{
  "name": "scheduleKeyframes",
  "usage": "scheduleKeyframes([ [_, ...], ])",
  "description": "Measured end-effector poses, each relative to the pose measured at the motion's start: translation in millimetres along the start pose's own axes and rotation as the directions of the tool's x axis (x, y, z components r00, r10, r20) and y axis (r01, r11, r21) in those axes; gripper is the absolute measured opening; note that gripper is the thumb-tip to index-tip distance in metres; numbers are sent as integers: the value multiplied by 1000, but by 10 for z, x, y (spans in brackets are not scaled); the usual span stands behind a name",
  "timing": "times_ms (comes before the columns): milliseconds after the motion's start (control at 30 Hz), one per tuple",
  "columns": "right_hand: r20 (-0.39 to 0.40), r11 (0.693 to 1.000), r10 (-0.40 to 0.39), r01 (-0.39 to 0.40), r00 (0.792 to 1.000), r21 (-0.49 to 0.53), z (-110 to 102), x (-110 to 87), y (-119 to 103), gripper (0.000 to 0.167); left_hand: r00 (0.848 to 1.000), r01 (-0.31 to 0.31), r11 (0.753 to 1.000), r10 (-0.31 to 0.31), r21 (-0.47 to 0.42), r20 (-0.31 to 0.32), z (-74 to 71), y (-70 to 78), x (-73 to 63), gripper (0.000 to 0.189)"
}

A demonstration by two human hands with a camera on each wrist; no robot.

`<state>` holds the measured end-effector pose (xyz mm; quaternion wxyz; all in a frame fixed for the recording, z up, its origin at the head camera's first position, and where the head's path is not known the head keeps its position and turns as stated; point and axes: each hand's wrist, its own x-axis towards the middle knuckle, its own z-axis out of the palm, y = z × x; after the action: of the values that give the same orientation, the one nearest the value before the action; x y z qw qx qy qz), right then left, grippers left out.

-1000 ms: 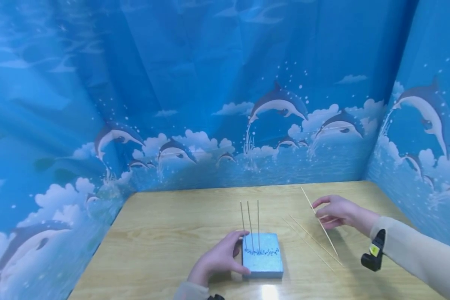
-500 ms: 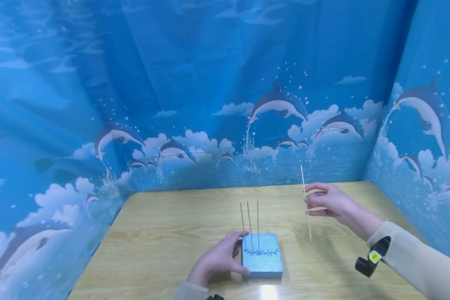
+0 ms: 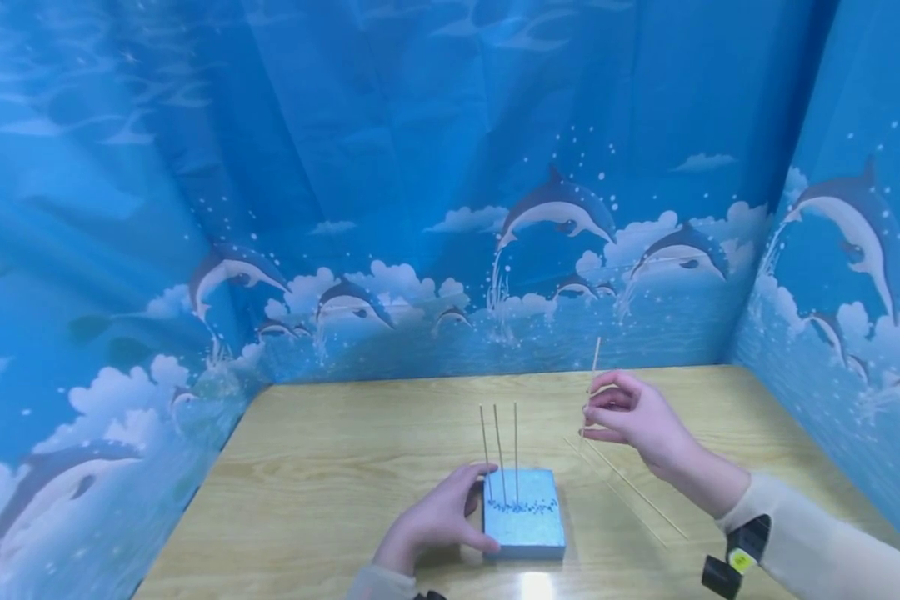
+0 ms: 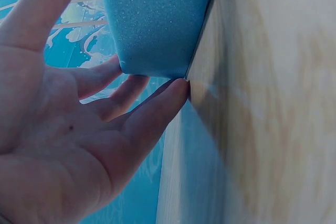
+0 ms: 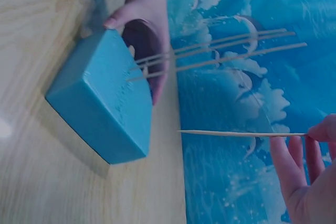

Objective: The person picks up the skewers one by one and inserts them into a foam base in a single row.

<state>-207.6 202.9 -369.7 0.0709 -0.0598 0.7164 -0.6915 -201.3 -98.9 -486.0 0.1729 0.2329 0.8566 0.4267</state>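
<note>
A light blue foam block [image 3: 525, 533] sits on the table, with a row of small dark holes across its top. Three thin wooden skewers [image 3: 516, 442] stand in the row's left part. My left hand [image 3: 438, 517] holds the block by its left end, thumb at the front corner and fingers at the back; the left wrist view shows fingertips against the foam [image 4: 157, 24]. Right of the block, my right hand [image 3: 641, 421] pinches another skewer [image 3: 596, 358] between thumb and fingers. In the right wrist view this skewer's pointed end [image 5: 210, 132] extends free of the hand, apart from the block.
Two more skewers [image 3: 637, 490] lie slantwise on the wooden table [image 3: 330, 467], right of the block and below my right hand. A blue curtain [image 3: 390, 208] printed with dolphins rises behind the table and along both sides.
My right hand has lifted the skewer off the table, turned it nearly upright and carried it left toward the block. The left hand and the block have stayed in place.
</note>
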Motion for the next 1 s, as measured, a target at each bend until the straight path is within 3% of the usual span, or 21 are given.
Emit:
scheduleKeyframes([
  [267, -16, 986, -94, 91, 995, -137, 300, -42, 94, 30, 1000, -6, 1000, 6, 9, -3, 0, -2, 3, 108],
  [667, 51, 934, -207, 213, 977, -288, 569, -50, 245, 22, 999, -39, 999, 39, -3, -5, -15, -5, 3, 108],
  [800, 52, 918, -219, 223, 974, -326, 606, -43, 282, 23, 999, -45, 999, 45, 3, -3, -14, -16, 13, 108],
  [1000, 53, 923, -200, 207, 978, -326, 635, -45, 313, 24, 999, -42, 999, 42, -21, 4, -4, -18, 18, 107],
])
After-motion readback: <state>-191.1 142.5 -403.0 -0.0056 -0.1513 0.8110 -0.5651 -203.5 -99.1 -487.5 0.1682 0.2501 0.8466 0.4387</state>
